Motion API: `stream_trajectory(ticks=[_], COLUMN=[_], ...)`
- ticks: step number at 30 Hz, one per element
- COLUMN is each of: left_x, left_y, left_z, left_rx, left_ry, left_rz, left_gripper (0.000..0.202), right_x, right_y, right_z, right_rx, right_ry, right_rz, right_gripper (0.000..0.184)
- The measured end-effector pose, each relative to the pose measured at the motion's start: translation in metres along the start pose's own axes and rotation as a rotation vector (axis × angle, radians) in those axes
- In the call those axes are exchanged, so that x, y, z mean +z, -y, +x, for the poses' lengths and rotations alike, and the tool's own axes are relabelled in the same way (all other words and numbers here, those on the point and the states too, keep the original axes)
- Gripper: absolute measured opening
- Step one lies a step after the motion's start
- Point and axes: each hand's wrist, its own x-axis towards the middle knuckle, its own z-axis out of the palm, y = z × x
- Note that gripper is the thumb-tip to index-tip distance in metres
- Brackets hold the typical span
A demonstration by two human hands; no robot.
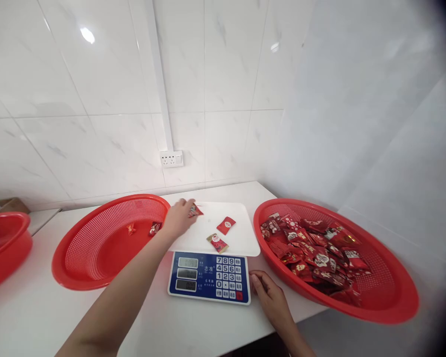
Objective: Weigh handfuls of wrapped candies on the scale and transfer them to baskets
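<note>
My left hand [180, 218] is closed on a small red candy packet [194, 210] at the left side of the white scale pan [241, 243]. Two more wrapped pieces lie flat on the pan: a red packet [226, 225] and a red-and-gold packet [217, 243]. Below the pan is the scale's blue keypad panel [207, 277], whose display digits are too faint to read surely. My right hand [270, 297] rests on the table by the panel's right edge, fingers curled in, with nothing visible in them.
To the right, a red plastic basket [390, 292] holds many red wrapped candies [319, 253]. Left of the scale, another red basket [70, 267] contains a few pieces. A third red basket [7, 253] stands at the far left. A wall socket [171, 158] is behind the white table [159, 327].
</note>
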Motion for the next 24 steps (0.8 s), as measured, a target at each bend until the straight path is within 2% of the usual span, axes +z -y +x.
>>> stream_trajectory(ticks=[3,5,8,11,14,16,19,22,24], left_x=[-0.023,-0.028,-0.017,0.002,0.012,0.013,0.017,0.029,0.040], left_y=[0.023,0.022,-0.005,-0.041,-0.061,-0.063,-0.064,-0.074,-0.084], left_z=[-0.019,-0.030,-0.040,-0.043,-0.038,-0.030,-0.015,0.001,0.009], left_rx=[-0.128,-0.108,0.139,0.451,0.566,0.536,0.395,0.250,0.207], left_ry=[-0.127,-0.132,0.027,0.256,0.359,0.359,0.288,0.209,0.203], left_rz=[0.039,0.035,-0.038,-0.127,-0.170,-0.179,-0.179,-0.162,-0.143], left_gripper=[0.048,0.046,0.037,0.049,0.049,0.043,0.042,0.037,0.031], right_x=[0.000,0.000,0.000,0.000,0.000,0.000,0.000,0.000,0.000], right_y=[0.000,0.000,0.001,0.000,-0.001,-0.002,-0.002,-0.001,-0.001], right_z=[0.001,0.001,0.001,0.001,0.001,0.001,0.001,0.001,0.000], right_rx=[0.004,0.003,0.009,0.011,0.000,-0.013,-0.021,-0.012,-0.008], right_ry=[0.022,0.031,0.025,0.019,0.007,0.003,0.015,0.028,0.020], right_rz=[0.010,0.021,0.032,0.038,0.031,0.027,0.027,0.028,0.020], right_gripper=[0.044,0.042,0.042,0.042,0.042,0.042,0.042,0.045,0.047])
